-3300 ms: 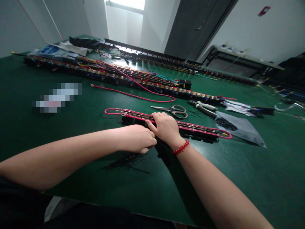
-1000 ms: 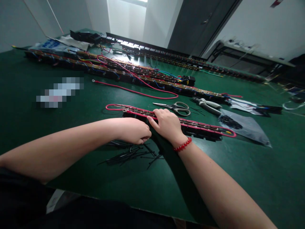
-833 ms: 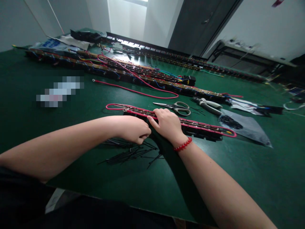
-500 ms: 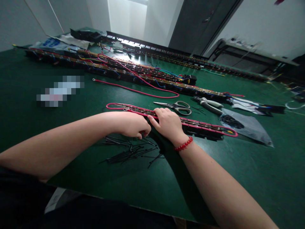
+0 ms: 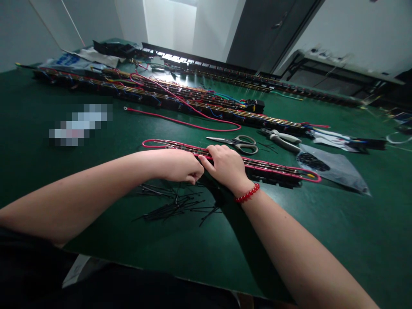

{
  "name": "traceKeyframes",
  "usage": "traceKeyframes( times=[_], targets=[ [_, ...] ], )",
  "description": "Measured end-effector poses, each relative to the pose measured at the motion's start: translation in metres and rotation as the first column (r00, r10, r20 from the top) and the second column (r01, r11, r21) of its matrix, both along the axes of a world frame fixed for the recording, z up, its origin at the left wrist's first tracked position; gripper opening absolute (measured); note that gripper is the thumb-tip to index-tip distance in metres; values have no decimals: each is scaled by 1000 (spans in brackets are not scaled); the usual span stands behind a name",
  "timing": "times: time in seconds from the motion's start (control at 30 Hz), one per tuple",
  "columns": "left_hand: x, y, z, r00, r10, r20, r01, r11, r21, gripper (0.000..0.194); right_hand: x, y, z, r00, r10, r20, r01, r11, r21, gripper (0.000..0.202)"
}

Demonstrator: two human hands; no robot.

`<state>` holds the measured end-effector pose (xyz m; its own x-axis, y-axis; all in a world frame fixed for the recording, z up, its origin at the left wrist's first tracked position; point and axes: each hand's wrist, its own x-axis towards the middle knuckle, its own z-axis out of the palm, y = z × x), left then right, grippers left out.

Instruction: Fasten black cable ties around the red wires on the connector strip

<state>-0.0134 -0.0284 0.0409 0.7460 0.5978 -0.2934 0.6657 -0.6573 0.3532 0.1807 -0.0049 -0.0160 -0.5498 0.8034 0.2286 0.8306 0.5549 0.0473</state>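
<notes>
A short black rail assembly (image 5: 273, 171) lies across the green table, with a red cable (image 5: 317, 177) looped along its length and bound down at intervals. My right hand (image 5: 228, 168), a red bead bracelet at its wrist, grips the rail's middle, fingers over the top and thumb on the near side. Close to that thumb, my left hand (image 5: 185, 166) is curled into a fist at the rail's near edge. What its fingers hold, if anything, is hidden. Loose black cable ties (image 5: 175, 208) lie spread in front of the left hand.
Scissors (image 5: 241, 143) and grey-handled pliers (image 5: 283, 139) lie just beyond the rail. A clear bag (image 5: 341, 169) of black pieces is at the right. Longer wired rails (image 5: 180, 105) stretch across behind, with a loose red cable (image 5: 180, 121) before them.
The left fist has closed a little tighter and its curled fingers have risen slightly. The right hand stays on the rail.
</notes>
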Motion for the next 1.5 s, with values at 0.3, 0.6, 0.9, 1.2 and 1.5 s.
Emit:
traceKeyframes(
  times=[0.3, 0.6, 0.9, 1.2, 1.5],
  targets=[
    [-5, 13, 2, 999, 44, -32, -38, 985, 166, 21, 2, 3, -5, 982, 53, -181, -55, 999, -2, 38],
    [-13, 29, -7, 957, 273, 95, -286, 937, 199, 17, 8, 4, 2, 820, 96, -564, -136, 990, -30, 14],
    [-8, 29, -9, 936, 335, 104, -350, 914, 206, 17, 5, 1, 17, 690, 96, -718, -258, 959, -120, 12],
    [-3, 26, -13, 979, 153, 135, -179, 962, 205, 18, 5, 8, 18, 484, -129, -866, -284, 912, -295, 14],
    [-9, 39, -37, 973, 184, 142, -228, 868, 441, 48, 16, 19, 24, 328, -281, -902, -303, 873, -383, 16]
  ],
)
